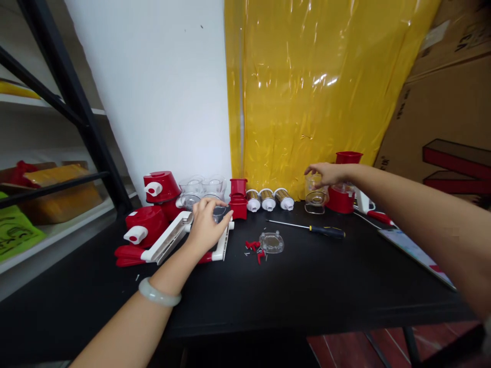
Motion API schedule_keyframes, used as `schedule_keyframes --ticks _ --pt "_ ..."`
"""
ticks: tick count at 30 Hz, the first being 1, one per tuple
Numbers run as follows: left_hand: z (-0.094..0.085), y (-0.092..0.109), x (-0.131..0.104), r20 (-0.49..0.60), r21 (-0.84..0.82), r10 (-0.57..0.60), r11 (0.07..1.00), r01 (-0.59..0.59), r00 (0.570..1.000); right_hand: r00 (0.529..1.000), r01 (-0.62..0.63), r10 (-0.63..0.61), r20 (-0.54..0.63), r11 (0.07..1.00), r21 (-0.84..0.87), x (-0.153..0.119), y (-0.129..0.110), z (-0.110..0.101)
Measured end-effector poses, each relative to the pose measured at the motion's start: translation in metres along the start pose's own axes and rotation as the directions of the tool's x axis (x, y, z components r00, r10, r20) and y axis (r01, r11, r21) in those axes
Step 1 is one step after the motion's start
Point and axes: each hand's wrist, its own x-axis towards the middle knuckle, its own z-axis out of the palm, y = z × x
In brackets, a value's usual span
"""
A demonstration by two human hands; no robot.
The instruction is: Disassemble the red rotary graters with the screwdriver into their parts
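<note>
My left hand (pixel 207 225) is curved round a clear plastic part (pixel 219 212) behind the white arms (pixel 169 240) with red handles; the palm hides some of it. At the back right, my right hand (pixel 328 174) has its fingers bent over the top of a clear plastic container (pixel 316 198), beside a red housing (pixel 340 199). Between the hands lie a clear oval plate (pixel 272 242), small red pieces (pixel 261 255) and loose screws. Behind them is a screwdriver (pixel 326 231) with a black and yellow handle.
Three metal drums (pixel 267 200) and stacked red parts (pixel 238 198) line the back of the black table (pixel 291 296). Red housings (pixel 147 225) and clear cups (pixel 213 186) stand at left. A flat printed sheet (pixel 414 250) lies at right, near a cardboard box (pixel 448 112).
</note>
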Motion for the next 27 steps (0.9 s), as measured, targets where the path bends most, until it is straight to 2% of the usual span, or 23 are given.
schedule_keyframes --ticks 5,9,13,16,18,20,23,25,27 --pt "0.001 -0.005 0.002 0.001 0.022 -0.025 0.999 0.025 1.0 0.999 0.039 -0.04 -0.037 0.999 -0.037 0.018 0.0 0.027" --pt "0.002 -0.009 0.002 -0.006 0.05 -0.049 0.998 0.049 0.999 0.999 0.024 -0.024 -0.033 1.0 -0.016 0.035 0.009 0.043" --pt "0.002 -0.011 0.002 0.008 0.064 -0.078 0.995 0.077 0.997 0.999 0.028 -0.027 -0.019 0.998 0.06 0.037 0.02 0.048" --pt "0.002 -0.011 0.002 0.008 0.08 -0.082 0.994 0.081 0.997 1.0 0.006 -0.006 -0.005 0.999 0.053 0.031 0.017 0.045" --pt "0.002 -0.011 0.002 0.017 0.08 -0.077 0.994 0.076 0.997 0.999 0.024 -0.023 -0.045 1.0 0.006 0.025 0.007 0.041" --pt "0.003 -0.011 0.002 0.028 0.077 -0.074 0.994 0.072 0.997 0.986 0.096 -0.101 -0.129 0.994 -0.044 0.018 -0.011 0.039" --pt "0.003 -0.01 0.002 0.037 0.079 -0.066 0.995 0.063 0.997 0.94 0.231 -0.229 -0.254 0.973 -0.022 -0.001 -0.049 0.041" --pt "0.003 -0.007 0.001 0.052 0.074 -0.042 0.997 0.038 0.998 0.918 0.34 -0.316 -0.239 0.939 0.062 -0.019 -0.077 0.05" --pt "0.003 -0.004 0.0 0.079 0.061 -0.01 0.998 0.006 0.997 0.919 0.393 -0.377 -0.115 0.9 0.19 -0.039 -0.101 0.063"
